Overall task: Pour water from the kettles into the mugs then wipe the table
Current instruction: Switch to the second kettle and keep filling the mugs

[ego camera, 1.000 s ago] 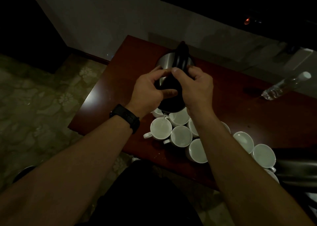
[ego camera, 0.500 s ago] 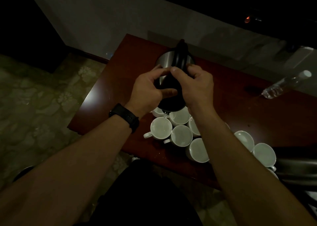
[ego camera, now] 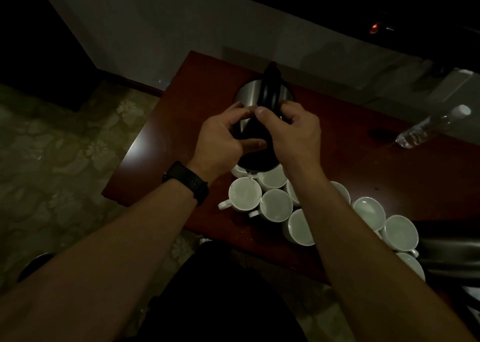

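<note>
– Both hands are clamped on the kettle (ego camera: 257, 158). The left hand (ego camera: 220, 139) wraps its steel body with the thumb across the dark lid, and the right hand (ego camera: 296, 133) curls round the handle.

– Anything different from a second ago?

– Hardly. I'm holding the kettle at the same tilt, spout down toward me, and the thin stream lands in the same mug (ego camera: 245, 194), the leftmost of the cluster. Its surface looks pale and rippled, so I judge it is filling. The light is too dim to read the level. This mug isn't done, and the others wait.

– Where does that mug sit?

– On the table (ego camera: 202, 87), near the front edge, its handle pointing left. It touches the neighbour mug (ego camera: 276, 205).

– And room to move?

– To the right the mugs stand packed together and run under my right forearm. Beyond them is a steel shape (ego camera: 446, 253) that may be a second kettle, though I cannot tell. Left of the mug is bare wood, and behind the kettle the tabletop is open back to the wall. A bottle (ego camera: 431, 127) lies well apart, far right. I'd shift the spout rightward in small moves, because anything spilled by the front edge is more to wipe.
</note>
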`<state>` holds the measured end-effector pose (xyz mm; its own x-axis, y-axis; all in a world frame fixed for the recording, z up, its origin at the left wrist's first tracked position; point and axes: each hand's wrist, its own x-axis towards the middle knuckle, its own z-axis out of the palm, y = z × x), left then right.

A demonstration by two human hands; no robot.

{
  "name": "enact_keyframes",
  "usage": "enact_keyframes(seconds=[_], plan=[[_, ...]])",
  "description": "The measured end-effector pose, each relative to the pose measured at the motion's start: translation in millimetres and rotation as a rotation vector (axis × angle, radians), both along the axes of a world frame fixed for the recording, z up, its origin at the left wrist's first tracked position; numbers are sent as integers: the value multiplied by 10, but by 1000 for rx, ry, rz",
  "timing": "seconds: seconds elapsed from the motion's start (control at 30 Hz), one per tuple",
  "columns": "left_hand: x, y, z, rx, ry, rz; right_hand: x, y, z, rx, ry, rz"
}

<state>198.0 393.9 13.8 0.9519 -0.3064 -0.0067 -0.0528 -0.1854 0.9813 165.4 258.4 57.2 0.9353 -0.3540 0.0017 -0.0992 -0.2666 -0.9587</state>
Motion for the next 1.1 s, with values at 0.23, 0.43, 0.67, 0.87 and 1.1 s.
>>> enact_keyframes(seconds=[0.23,0.43,0.67,0.87,1.1], plan=[[-17,8,13,-7,-15,8,-1,27,30,29,3,-8],[-28,3,-2,-25,-22,15,-8,20,31,6,9,-4],[-73,7,33,-21,-12,-2,-54,24,6,6,11,-34],[-127,12,2,-31,-20,4,-80,1,-3,12,31,-21],[-161,20,-25,-24,-35,5,-126,-3,-28,24,36,-11]])
